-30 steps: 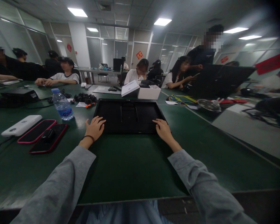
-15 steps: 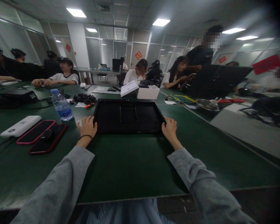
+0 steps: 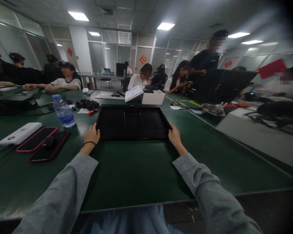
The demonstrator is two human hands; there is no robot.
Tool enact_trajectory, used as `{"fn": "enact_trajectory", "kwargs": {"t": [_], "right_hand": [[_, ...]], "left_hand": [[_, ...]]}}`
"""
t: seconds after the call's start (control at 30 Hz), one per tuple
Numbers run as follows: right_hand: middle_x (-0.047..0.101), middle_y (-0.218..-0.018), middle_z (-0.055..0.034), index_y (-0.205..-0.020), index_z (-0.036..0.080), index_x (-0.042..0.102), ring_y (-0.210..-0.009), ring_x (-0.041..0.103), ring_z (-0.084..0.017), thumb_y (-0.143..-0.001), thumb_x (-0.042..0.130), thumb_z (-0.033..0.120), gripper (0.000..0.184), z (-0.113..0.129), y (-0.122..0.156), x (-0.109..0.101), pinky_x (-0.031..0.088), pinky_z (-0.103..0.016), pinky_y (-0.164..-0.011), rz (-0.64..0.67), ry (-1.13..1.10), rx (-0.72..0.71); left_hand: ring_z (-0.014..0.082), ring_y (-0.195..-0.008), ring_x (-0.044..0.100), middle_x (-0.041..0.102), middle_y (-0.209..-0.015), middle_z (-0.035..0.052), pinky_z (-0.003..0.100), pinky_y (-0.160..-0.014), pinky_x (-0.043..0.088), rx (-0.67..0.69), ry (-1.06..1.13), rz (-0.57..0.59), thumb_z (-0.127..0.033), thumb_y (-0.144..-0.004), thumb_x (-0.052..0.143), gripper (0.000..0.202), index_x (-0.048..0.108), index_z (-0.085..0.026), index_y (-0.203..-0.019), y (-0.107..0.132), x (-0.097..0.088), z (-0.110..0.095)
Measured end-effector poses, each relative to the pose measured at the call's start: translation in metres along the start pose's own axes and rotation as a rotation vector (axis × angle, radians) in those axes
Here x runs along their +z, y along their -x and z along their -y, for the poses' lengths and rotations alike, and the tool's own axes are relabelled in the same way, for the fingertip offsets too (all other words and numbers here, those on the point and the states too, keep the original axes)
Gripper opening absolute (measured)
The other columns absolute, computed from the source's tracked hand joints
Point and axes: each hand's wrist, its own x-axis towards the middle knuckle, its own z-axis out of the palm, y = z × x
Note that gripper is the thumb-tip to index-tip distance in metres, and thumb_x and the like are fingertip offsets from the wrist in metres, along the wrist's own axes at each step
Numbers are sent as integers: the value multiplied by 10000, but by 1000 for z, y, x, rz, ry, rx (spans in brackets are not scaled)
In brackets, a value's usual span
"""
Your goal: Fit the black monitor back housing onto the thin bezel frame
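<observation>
A flat black tray-like panel (image 3: 133,122) lies on the green table (image 3: 136,172) in front of me. My left hand (image 3: 91,136) grips its near left corner, fingers curled round the edge. My right hand (image 3: 175,136) grips the near right corner the same way. Both arms wear grey sleeves, and a dark band sits on my left wrist.
To the left lie a water bottle (image 3: 63,111), a white power bank (image 3: 20,133) and two red-edged phones (image 3: 42,144). Behind the panel stands an open white box (image 3: 146,95). A metal dish (image 3: 212,109) and cables lie to the right. Several people sit round the far tables.
My hands slid from resting flat on the panel's front corners out to its side edges and closed round them. The view tilted slightly.
</observation>
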Motion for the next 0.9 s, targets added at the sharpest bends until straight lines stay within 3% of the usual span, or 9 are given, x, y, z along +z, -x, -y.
{"fn": "enact_trajectory", "kwargs": {"t": [0.27,0.43,0.57,0.7,0.9], "right_hand": [[678,-1244,-192,-1324,123,591,-1214,610,-307,-866,394,163,500,14,5,-5,484,-510,-1039,20,26,70],[702,-1180,-181,-1289,126,606,-1162,632,-300,-839,408,156,493,15,7,-7,498,-507,-1019,-6,-20,44],[699,-1180,-172,-1282,136,598,-1132,643,-290,-830,415,163,489,13,10,-7,495,-503,-1025,-32,-9,45],[685,-1205,-195,-1315,118,568,-1131,654,-293,-851,436,185,488,11,13,-11,510,-469,-1002,29,-3,101],[734,-1073,-170,-1277,126,607,-1016,701,-292,-874,526,296,444,6,1,-15,535,-484,-952,55,-52,177]], "left_hand": [[316,-1322,563,562,-1408,224,493,-1094,466,-28,117,-2,-246,-934,418,570,419,-121,-1489,-4,11,7],[301,-1330,556,570,-1395,206,484,-1093,475,-24,172,-15,-210,-903,423,561,445,-137,-1458,-3,11,9],[296,-1345,541,573,-1398,196,473,-1114,461,-7,184,-22,-241,-888,480,561,449,-142,-1439,-3,9,13],[281,-1312,569,579,-1405,183,438,-1110,460,-20,185,-19,-296,-901,513,549,447,-148,-1425,-6,7,19],[297,-1238,620,637,-1332,187,464,-1050,490,-70,148,8,-338,-933,505,521,464,-143,-1414,-10,5,21]]}}
